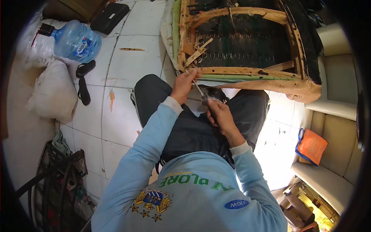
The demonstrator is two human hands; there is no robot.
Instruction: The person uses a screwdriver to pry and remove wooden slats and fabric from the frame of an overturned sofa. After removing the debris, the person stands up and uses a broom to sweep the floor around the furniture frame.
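Over my lap, my right hand (220, 114) is wrapped round the dark handle of a screwdriver (198, 88) with a thin metal shaft. My left hand (184, 84) closes its fingers about the upper part of the shaft, next to the near left corner of an upturned wooden seat frame (247, 71). The tool's tip is small and partly hidden by these fingers. Dark fabric and rows of wavy springs (243, 57) show inside the frame. Splintered wood strips (199, 52) lie across its left side, and tan covering (266, 86) hangs along the near edge.
On the tiles at left are a blue water jug (79, 42), a white sack (56, 91), black sandals (83, 87), a black case (110, 18) and wood splinters (112, 99). A dark metal rack (58, 181) stands lower left. At right, an orange bag (312, 146) rests against a cream sofa (338, 150).
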